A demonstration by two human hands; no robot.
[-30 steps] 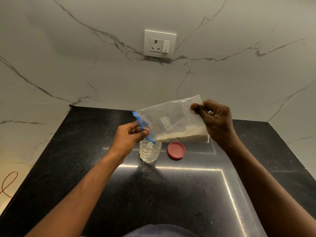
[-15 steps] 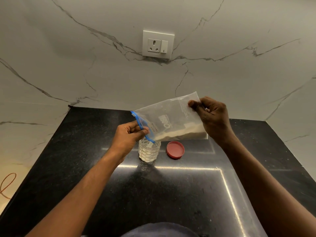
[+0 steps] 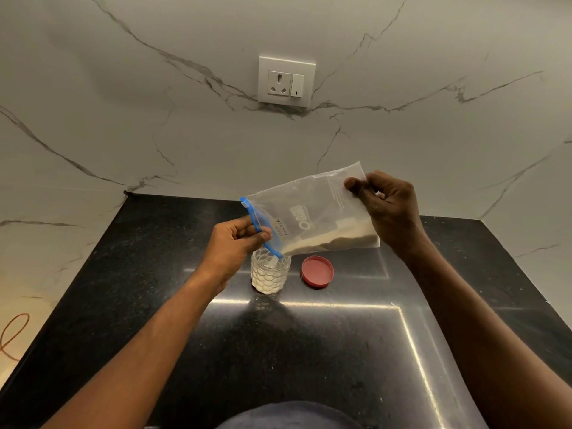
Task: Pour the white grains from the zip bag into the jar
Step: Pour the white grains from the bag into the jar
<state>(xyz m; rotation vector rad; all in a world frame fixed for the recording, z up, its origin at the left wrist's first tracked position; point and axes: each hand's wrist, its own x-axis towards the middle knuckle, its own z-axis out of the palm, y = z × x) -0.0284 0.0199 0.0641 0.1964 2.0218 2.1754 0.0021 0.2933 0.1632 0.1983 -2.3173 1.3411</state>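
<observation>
A clear zip bag (image 3: 306, 209) with a blue zip strip hangs tilted above the counter, its mouth lowest at the left. My left hand (image 3: 235, 243) pinches the zip end directly over a small patterned glass jar (image 3: 270, 274). My right hand (image 3: 387, 209) holds the bag's raised far corner. White grains (image 3: 337, 241) lie along the bag's lower edge, sloping toward the mouth. The jar stands upright and holds white grains up most of its height. Its red lid (image 3: 317, 271) lies flat on the counter just right of it.
The black stone counter (image 3: 309, 351) runs to a marble wall at the back and both sides. A white socket and switch plate (image 3: 286, 81) sits on the back wall. An orange cord (image 3: 12, 335) loops at the far left, off the counter.
My right hand has lifted the bag's far corner a little, tilting it more steeply. The grains have slid further along the lower edge toward the mouth over the jar.
</observation>
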